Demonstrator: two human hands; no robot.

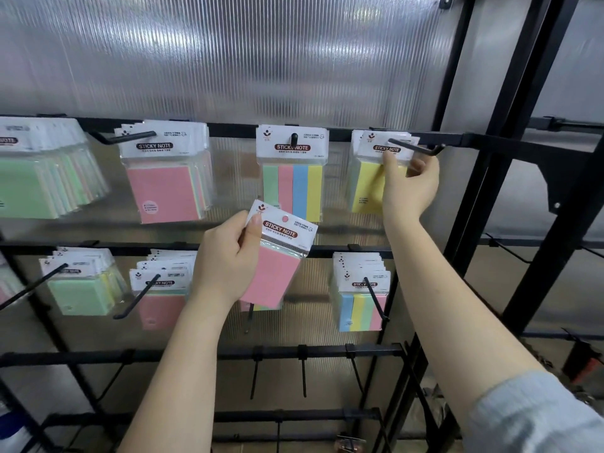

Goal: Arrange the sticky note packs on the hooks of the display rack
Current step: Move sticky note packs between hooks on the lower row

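Note:
My left hand (228,256) grips a pink sticky note pack (277,259) by its white header, holding it tilted in front of the rack between the two upper rows. My right hand (408,184) pinches a yellow sticky note pack (369,188) that hangs on the top row's right-hand hook (415,148); thumb in front, fingers behind the pack. The black display rack (359,135) carries more packs: a four-colour strip pack (292,188) on the middle hook and a pink bundle (166,184) to its left.
A thick green bundle (42,181) hangs at the far left. The second row holds green (81,289), pink (160,302) and striped packs (359,302). Bare hooks (304,371) stick out of the third row. A black frame post (510,158) stands to the right.

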